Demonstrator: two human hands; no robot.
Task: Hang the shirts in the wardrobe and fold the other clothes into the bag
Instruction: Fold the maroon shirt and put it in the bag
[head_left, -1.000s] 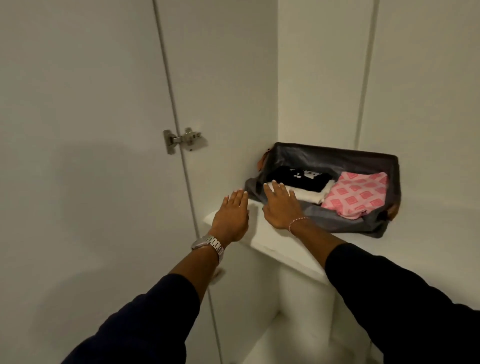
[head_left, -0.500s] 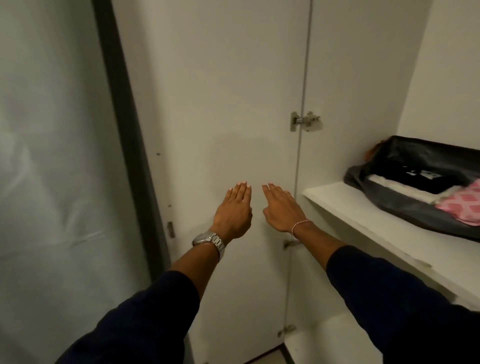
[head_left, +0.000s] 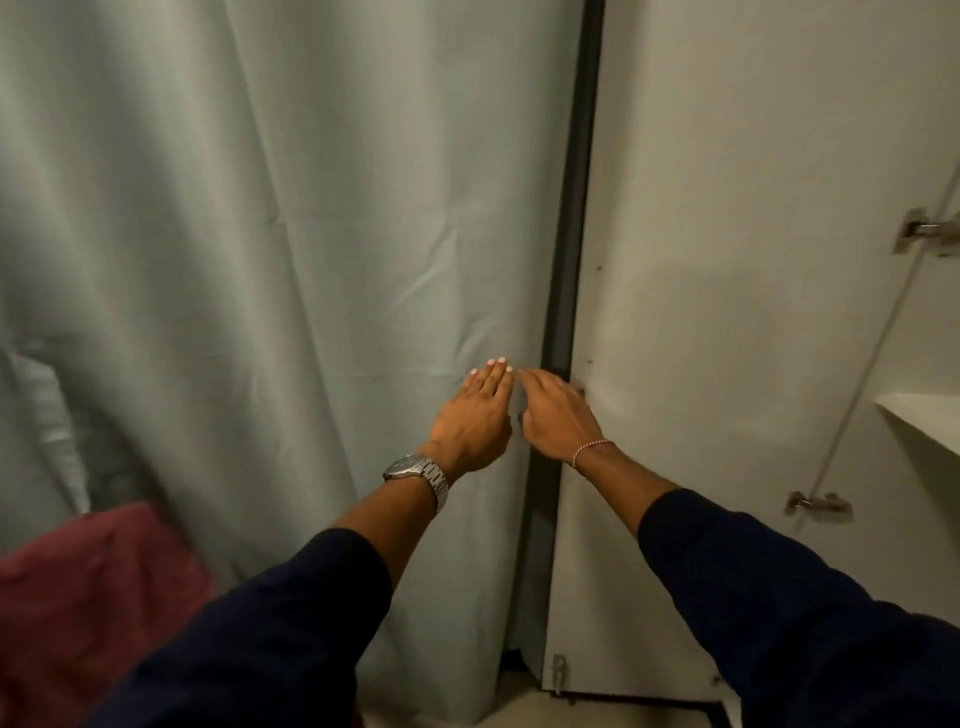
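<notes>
My left hand (head_left: 475, 415) and my right hand (head_left: 556, 418) are stretched out side by side in mid-air, palms down, fingers straight, holding nothing. They hover in front of a pale curtain (head_left: 291, 260) and the dark edge of the open white wardrobe door (head_left: 727, 338). A corner of the wardrobe shelf (head_left: 930, 421) shows at the right edge. The bag and the folded clothes are out of view. A red cloth (head_left: 78, 597) lies at the lower left.
The wardrobe door carries metal hinges (head_left: 924, 231) on its right side and a small latch near its bottom. The curtain hangs to the floor on the left. A strip of light floor (head_left: 519, 712) shows below the door.
My view has swung left, from the shelf with the bag to the door and curtain. Both hands left the shelf edge and stay flat and empty in front of me.
</notes>
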